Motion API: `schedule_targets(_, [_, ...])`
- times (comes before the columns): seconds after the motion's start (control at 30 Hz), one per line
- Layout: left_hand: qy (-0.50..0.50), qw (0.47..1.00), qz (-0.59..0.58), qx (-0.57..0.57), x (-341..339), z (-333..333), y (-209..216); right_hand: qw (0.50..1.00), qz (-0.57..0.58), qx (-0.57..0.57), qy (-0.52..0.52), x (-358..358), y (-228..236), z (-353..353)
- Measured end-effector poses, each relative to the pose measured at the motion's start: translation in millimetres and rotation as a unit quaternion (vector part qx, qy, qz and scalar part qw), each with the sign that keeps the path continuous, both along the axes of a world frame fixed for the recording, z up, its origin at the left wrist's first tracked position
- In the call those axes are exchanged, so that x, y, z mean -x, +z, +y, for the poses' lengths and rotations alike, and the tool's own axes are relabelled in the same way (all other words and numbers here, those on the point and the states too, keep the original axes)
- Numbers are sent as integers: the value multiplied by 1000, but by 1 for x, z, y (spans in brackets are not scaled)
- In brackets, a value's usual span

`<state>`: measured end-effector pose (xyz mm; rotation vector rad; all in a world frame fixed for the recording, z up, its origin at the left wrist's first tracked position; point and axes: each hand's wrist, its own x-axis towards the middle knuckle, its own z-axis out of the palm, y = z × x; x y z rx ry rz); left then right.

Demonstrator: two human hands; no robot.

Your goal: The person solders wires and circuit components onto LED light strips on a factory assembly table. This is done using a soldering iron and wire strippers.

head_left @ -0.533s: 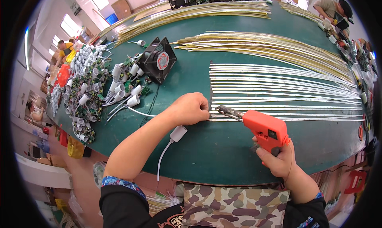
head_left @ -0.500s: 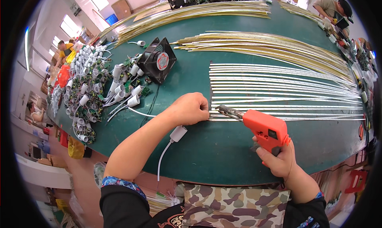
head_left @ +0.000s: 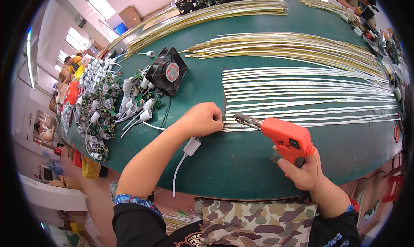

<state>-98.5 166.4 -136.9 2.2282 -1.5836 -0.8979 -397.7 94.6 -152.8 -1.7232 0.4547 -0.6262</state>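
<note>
My right hand [head_left: 303, 173] is wrapped round the grip of a red-orange soldering gun [head_left: 284, 134]. Its dark metal tip points left, just above the left ends of the lowest thin white strips [head_left: 302, 113]. At those ends my left hand [head_left: 202, 119] is closed in a pinch, and whatever lies between its fingertips is hidden. Below my left wrist lies a white cylindrical plastic housing [head_left: 192, 146], with a white cable [head_left: 174, 178] hanging toward the table's front edge. The strips lie side by side, their left ends roughly lined up.
A black square fan [head_left: 168, 71] stands left of the strips. Beside it is a heap of white caps and green circuit boards [head_left: 97, 104]. Bundles of yellowish strips [head_left: 280, 46] lie farther back on the green table [head_left: 241, 169]. A co-worker [head_left: 351, 1] sits at the far right.
The view has shifted slightly. Both hands keep nearly the same pose at the strip ends, with the soldering gun's tip still close to my left fingers.
</note>
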Motion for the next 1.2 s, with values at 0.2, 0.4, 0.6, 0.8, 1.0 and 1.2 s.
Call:
schedule_targets(0.2, [15,1000,8,-27,1,-1,3,999,26,-26,7,1,1,-1])
schedule_targets(0.4, [-92,993,19,76,-5,7,4,1000,8,-16,10,2,0,-2])
schedule_targets(0.6, [-117,988,62,76,-9,8,1,999,26,-34,-7,0,4,0])
schedule_targets(0.8, [-128,986,67,77,-10,8,-2,1000,11,-17,6,1,-2,-4])
schedule_targets(1.0, [-173,963,-49,202,-6,13,-4,998,39,-43,12,2,2,-2])
schedule_targets(1.2, [-227,907,-178,307,-4,20,-12,998,48,-26,8,-1,3,-2])
